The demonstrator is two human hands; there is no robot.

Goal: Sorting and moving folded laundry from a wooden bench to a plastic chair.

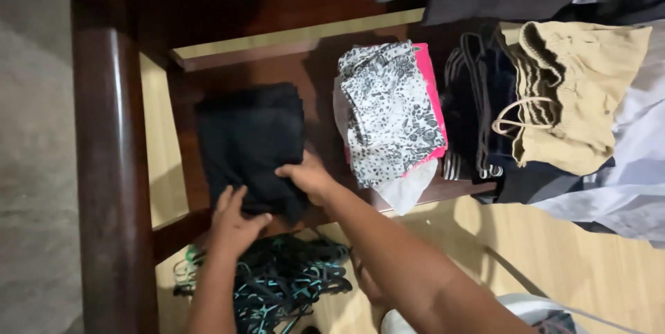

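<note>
A folded black cloth garment (251, 141) lies flat on the dark wooden shelf (318, 77), centre-left of frame.

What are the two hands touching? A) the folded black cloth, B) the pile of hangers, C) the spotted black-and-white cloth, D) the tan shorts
A: the left hand and the right hand both rest on the near edge of the folded black cloth, while the spotted cloth, the tan shorts and the hangers lie apart from them.
</note>
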